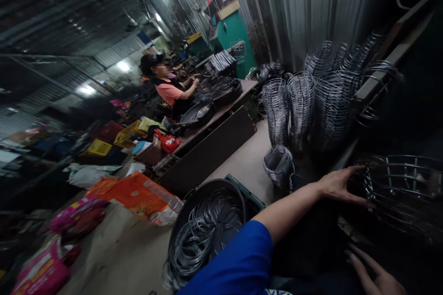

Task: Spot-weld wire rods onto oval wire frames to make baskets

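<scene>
My left hand reaches out from a blue sleeve, its thumb and fingers wide around the near end of a wire basket at the right. Some fingertips are hidden behind the dark wires. Lower down, my right hand has its fingers apart and nothing in it, partly cut off by the bottom edge. Tall stacks of bent wire frames stand beyond my left hand, with a smaller wire bundle in front of them.
A black tub holds many wire rings. Behind it, a person works at a long table bearing dark pans. Orange and pink sacks lie on the floor at left. A metal beam slants across the upper right.
</scene>
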`<state>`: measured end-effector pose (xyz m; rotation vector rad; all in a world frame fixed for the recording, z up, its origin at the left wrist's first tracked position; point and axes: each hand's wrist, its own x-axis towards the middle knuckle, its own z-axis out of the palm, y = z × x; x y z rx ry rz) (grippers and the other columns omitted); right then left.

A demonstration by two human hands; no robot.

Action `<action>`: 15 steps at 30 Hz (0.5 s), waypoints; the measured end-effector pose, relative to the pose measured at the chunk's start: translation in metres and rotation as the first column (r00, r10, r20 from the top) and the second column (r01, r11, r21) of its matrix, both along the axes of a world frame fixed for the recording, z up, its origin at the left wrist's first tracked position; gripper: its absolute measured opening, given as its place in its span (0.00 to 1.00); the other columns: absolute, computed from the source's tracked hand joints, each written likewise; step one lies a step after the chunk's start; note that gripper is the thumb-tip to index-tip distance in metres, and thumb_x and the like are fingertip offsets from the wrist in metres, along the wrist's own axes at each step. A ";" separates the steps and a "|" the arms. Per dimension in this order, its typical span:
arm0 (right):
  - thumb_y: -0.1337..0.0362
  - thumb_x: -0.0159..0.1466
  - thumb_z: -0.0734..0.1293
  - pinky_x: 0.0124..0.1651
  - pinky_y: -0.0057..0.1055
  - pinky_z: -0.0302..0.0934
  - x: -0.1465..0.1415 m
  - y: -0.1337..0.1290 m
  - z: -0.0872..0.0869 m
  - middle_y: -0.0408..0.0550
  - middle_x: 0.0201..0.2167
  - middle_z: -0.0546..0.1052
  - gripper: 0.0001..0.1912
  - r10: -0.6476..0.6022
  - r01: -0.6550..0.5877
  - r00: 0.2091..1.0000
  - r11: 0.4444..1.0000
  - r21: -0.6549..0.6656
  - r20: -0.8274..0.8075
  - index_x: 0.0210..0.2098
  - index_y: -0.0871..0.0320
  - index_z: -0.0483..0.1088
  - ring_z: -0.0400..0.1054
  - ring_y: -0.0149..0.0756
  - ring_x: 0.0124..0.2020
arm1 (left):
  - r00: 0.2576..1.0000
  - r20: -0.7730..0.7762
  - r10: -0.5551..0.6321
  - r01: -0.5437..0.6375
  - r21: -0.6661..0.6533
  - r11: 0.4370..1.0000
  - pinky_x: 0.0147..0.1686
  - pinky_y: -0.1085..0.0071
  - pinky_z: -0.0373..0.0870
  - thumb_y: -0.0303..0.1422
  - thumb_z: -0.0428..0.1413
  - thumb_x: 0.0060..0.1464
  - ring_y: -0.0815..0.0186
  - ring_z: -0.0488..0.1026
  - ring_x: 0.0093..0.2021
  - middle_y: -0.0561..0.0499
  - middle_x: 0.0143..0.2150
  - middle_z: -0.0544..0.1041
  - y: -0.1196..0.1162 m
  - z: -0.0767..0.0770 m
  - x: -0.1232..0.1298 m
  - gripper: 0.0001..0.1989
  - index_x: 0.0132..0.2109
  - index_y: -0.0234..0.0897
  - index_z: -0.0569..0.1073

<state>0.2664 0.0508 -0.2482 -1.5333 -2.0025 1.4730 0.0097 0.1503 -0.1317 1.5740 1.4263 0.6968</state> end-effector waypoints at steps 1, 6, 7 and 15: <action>0.40 0.58 0.66 0.36 0.33 0.75 0.000 -0.001 -0.001 0.50 0.41 0.84 0.28 0.006 -0.006 1.000 1.000 0.005 0.007 0.45 0.52 0.83 0.81 0.50 0.41 | 1.000 0.006 0.000 0.000 0.012 1.000 0.72 0.57 0.57 0.48 0.70 0.46 0.52 0.60 0.73 0.47 0.74 0.61 -0.001 0.000 0.000 0.58 0.76 0.45 0.48; 0.40 0.58 0.66 0.36 0.34 0.75 -0.001 -0.004 -0.002 0.50 0.39 0.85 0.27 0.010 -0.009 1.000 1.000 0.030 -0.006 0.44 0.52 0.83 0.81 0.49 0.38 | 1.000 0.022 0.018 -0.019 0.040 0.999 0.72 0.58 0.57 0.48 0.69 0.47 0.53 0.61 0.72 0.47 0.74 0.62 -0.003 0.000 0.000 0.56 0.75 0.45 0.49; 0.40 0.58 0.66 0.36 0.34 0.75 -0.002 -0.005 -0.001 0.50 0.38 0.85 0.27 0.001 -0.001 1.000 0.999 0.035 -0.008 0.43 0.52 0.83 0.81 0.49 0.37 | 0.999 0.021 0.028 -0.028 0.034 0.999 0.72 0.57 0.57 0.47 0.70 0.47 0.53 0.61 0.72 0.47 0.74 0.62 -0.003 0.001 0.001 0.56 0.75 0.45 0.50; 0.41 0.57 0.65 0.39 0.35 0.75 -0.004 -0.004 -0.001 0.50 0.38 0.85 0.27 0.011 -0.010 1.000 0.999 0.043 -0.014 0.42 0.52 0.84 0.81 0.48 0.37 | 1.000 -0.005 0.023 -0.022 0.025 0.999 0.72 0.60 0.58 0.50 0.69 0.47 0.52 0.62 0.72 0.48 0.74 0.62 -0.001 -0.005 0.001 0.56 0.75 0.46 0.50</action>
